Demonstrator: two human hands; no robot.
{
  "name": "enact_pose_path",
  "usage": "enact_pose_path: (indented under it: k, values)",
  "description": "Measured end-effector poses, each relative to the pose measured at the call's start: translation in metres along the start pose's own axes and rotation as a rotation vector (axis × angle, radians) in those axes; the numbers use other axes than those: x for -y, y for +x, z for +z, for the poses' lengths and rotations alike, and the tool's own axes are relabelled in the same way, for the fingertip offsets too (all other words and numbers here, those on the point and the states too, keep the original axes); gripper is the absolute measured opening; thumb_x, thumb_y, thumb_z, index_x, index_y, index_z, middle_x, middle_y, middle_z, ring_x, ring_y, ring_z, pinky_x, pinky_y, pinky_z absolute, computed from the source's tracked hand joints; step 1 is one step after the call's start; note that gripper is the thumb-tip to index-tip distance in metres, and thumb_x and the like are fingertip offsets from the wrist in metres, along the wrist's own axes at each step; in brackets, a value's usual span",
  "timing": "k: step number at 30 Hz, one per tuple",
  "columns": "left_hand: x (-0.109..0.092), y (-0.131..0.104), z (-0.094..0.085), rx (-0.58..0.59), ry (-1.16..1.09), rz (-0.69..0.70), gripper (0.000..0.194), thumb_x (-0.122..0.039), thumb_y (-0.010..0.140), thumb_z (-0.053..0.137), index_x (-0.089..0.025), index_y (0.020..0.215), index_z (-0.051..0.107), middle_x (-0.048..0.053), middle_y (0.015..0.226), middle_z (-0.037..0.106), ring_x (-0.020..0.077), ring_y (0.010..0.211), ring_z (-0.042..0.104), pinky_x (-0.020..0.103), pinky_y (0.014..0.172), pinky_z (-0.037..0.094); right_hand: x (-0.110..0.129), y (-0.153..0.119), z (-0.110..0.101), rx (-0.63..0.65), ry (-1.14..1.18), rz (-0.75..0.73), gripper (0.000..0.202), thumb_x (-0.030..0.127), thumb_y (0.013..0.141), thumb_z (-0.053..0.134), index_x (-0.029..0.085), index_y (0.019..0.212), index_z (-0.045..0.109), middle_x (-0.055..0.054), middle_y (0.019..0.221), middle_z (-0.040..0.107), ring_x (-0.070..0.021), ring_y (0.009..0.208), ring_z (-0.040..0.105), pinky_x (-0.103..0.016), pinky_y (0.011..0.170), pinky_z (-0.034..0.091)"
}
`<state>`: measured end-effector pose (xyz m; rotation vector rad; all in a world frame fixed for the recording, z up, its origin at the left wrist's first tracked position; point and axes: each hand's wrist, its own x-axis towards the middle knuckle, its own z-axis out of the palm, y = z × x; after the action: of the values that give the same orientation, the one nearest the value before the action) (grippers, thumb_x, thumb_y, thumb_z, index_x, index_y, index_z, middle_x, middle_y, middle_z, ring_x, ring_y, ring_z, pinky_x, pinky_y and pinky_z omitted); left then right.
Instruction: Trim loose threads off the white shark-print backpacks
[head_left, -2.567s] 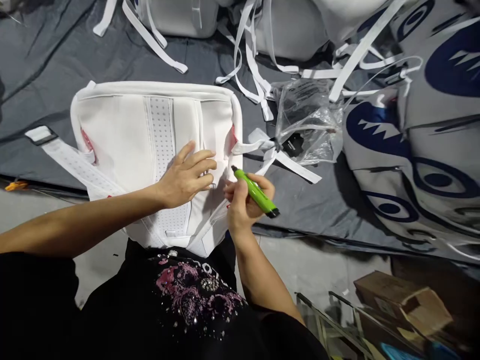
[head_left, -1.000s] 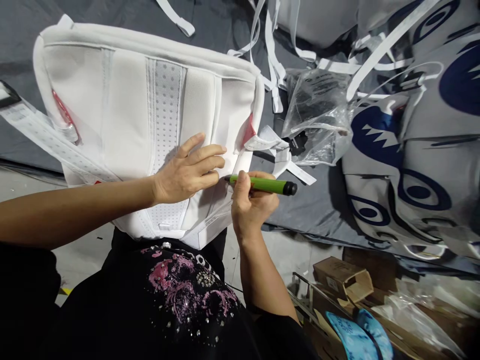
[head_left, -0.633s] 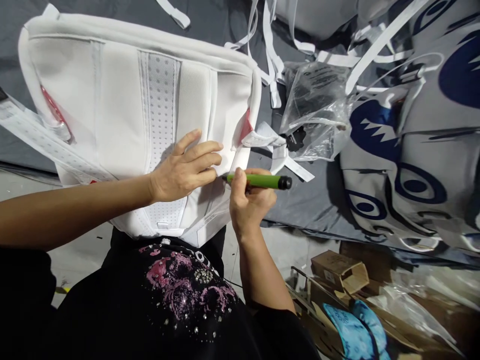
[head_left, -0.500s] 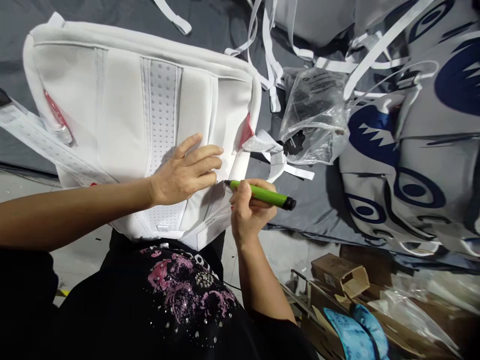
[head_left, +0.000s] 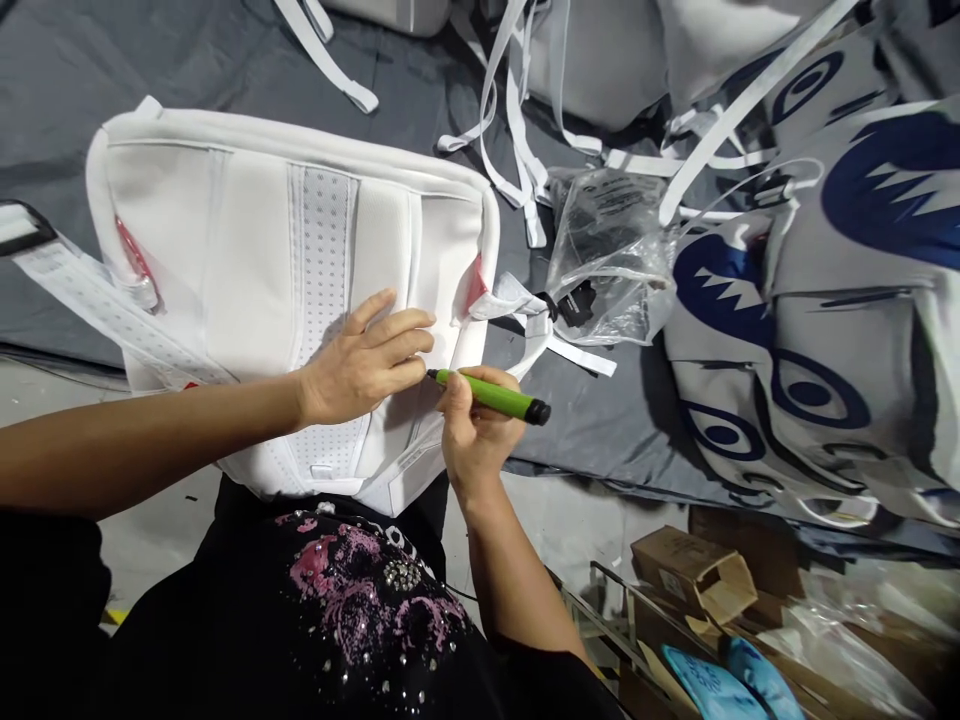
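Note:
A white backpack (head_left: 251, 240) lies with its padded, dotted-mesh panel facing up, its lower edge against my body. My left hand (head_left: 364, 365) rests flat on the panel, fingers spread and pointing right, holding nothing. In my right hand (head_left: 480, 425) is a green marker (head_left: 499, 397), pinched between thumb and fingers. The marker's dark tip points left and is close to my left fingertips, over the right part of the panel; whether it touches the fabric I cannot tell. A white strap (head_left: 112, 300) runs off the backpack to the left.
Beyond the backpack's right side, a clear plastic bag (head_left: 611, 260) with dark contents lies on the grey cloth (head_left: 600, 410). Several grey bags with blue eye designs (head_left: 825, 330) stand at the right. White straps trail at the top. A cardboard box (head_left: 694, 575) is at the lower right.
The backpack appears lower in view, and the marker and my right hand have shifted slightly left. My left hand still lies on the panel. The surroundings have shifted too, as the camera view moved.

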<state>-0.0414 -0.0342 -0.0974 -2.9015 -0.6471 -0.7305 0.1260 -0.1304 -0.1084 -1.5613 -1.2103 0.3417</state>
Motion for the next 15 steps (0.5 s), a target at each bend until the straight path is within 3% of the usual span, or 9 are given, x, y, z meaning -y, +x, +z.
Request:
enact_pose_path:
  k: [3,7,11,13,15]
  values:
    - [-0.002,0.0,-0.002,-0.071,0.043,0.034,0.02,-0.015,0.098,0.048,-0.025,0.089,0.062,-0.004,0.114,0.07,0.0155,0.135,0.05,0.044,0.126,0.026,0.001,0.003,-0.002,0.013,-0.032,-0.016,0.016,0.035,0.094,0.063,0.02,0.097,0.06,0.002,0.076,0.063,-0.0111,0.055,0.059,-0.025,0.052,0.049]
    - [-0.009,0.008,-0.018,-0.017,0.057,0.025,0.015,-0.016,0.097,0.052,-0.022,0.089,0.064,0.001,0.109,0.072,0.0211,0.128,0.055,0.048,0.117,0.033,0.005,0.006,-0.004,0.012,-0.091,-0.072,0.016,0.033,0.095,0.061,0.019,0.089,0.06,0.001,0.071,0.063,-0.0114,0.053,0.058,-0.025,0.053,0.048]
    - [0.001,0.033,-0.035,0.199,0.154,0.088,0.014,-0.011,0.091,0.061,-0.019,0.079,0.063,0.002,0.084,0.071,0.0237,0.099,0.065,0.05,0.104,0.039,0.004,0.012,0.0,0.006,-0.074,-0.193,0.018,0.032,0.096,0.058,0.018,0.085,0.06,0.002,0.063,0.061,-0.0118,0.048,0.057,-0.024,0.048,0.046]
    - [0.012,0.053,-0.042,0.35,0.192,0.181,0.013,-0.019,0.083,0.074,-0.018,0.074,0.064,0.003,0.074,0.07,0.024,0.084,0.065,0.046,0.095,0.042,0.004,0.01,-0.001,-0.016,-0.086,-0.232,0.022,0.033,0.095,0.059,0.019,0.078,0.059,0.004,0.056,0.057,-0.0124,0.042,0.055,-0.025,0.044,0.043]
    - [0.021,0.071,-0.049,0.448,0.219,0.249,0.024,-0.031,0.072,0.085,-0.017,0.069,0.065,0.005,0.069,0.071,0.0241,0.077,0.066,0.042,0.087,0.044,0.003,0.001,-0.002,-0.075,-0.034,-0.251,0.019,0.033,0.095,0.059,0.02,0.082,0.061,0.001,0.061,0.063,-0.0152,0.047,0.061,-0.026,0.047,0.047]
